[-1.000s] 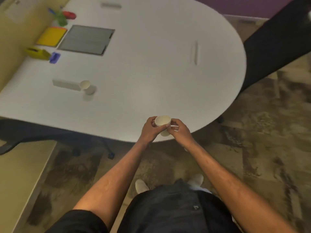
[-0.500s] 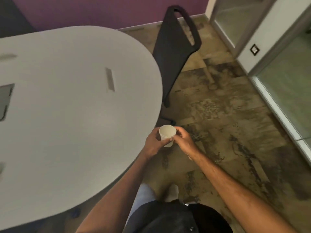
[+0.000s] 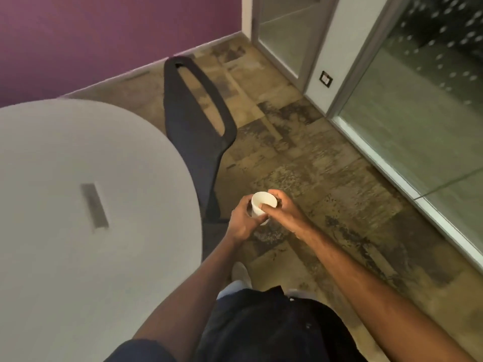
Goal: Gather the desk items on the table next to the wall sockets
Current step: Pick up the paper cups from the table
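A small white paper cup is held upright between both hands, out over the floor to the right of the table. My left hand wraps its left side and base. My right hand grips the right side, with the thumb hooked over the rim into the cup. The rounded end of the white table fills the left of the view, bare except for a grey slot. No wall sockets or other desk items are in view.
A dark chair stands against the table's far right edge. A purple wall runs behind. Glass partitions with metal frames line the right side. Patterned floor stretches between the table and the glass.
The view has swung right, away from the table's left end and its desk items. Both hands carried the cup off the table edge and now hold it over the floor.
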The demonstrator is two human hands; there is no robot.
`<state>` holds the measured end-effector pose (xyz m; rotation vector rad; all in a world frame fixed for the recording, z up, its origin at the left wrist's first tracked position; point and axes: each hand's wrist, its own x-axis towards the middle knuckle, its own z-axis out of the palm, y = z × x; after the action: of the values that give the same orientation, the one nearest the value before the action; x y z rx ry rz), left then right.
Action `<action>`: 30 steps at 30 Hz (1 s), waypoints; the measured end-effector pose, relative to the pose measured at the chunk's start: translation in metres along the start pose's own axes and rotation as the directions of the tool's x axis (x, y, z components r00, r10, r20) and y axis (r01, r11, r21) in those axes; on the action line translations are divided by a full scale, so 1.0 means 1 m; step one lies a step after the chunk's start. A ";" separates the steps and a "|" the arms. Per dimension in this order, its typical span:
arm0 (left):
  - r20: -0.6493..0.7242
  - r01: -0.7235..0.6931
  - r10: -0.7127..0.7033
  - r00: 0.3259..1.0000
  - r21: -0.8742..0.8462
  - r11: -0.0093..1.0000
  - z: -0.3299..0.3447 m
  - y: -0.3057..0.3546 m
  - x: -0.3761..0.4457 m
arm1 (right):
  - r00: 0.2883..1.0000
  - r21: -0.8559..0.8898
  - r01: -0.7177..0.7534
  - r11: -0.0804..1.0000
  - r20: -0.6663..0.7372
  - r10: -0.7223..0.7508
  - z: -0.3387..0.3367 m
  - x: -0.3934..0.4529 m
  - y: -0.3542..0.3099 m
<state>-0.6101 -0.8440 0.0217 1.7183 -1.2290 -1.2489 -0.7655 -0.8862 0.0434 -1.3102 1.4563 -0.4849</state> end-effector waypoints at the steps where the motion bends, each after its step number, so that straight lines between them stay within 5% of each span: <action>1: 0.011 -0.015 0.015 1.000 0.004 1.000 -0.001 0.009 0.018 | 1.000 -0.025 0.012 1.000 -0.006 -0.012 -0.007 0.017 -0.008; 9: -0.032 -0.057 0.055 0.998 -0.067 0.996 0.001 0.058 0.135 | 0.993 -0.218 0.107 0.970 -0.022 -0.115 -0.052 0.144 -0.059; 20: -0.355 0.009 -0.078 0.932 -0.191 0.981 0.044 0.097 0.310 | 0.934 -0.406 0.299 0.864 0.309 -0.177 -0.113 0.358 -0.100; 30: -0.599 0.096 -0.133 0.789 -0.093 0.991 0.018 0.157 0.432 | 0.773 -0.360 0.515 0.778 0.588 -0.239 -0.132 0.506 -0.191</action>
<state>-0.6326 -1.3036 0.0209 1.9576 -0.7005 -0.6818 -0.7075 -1.4394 0.0326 -2.0113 0.8616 0.0228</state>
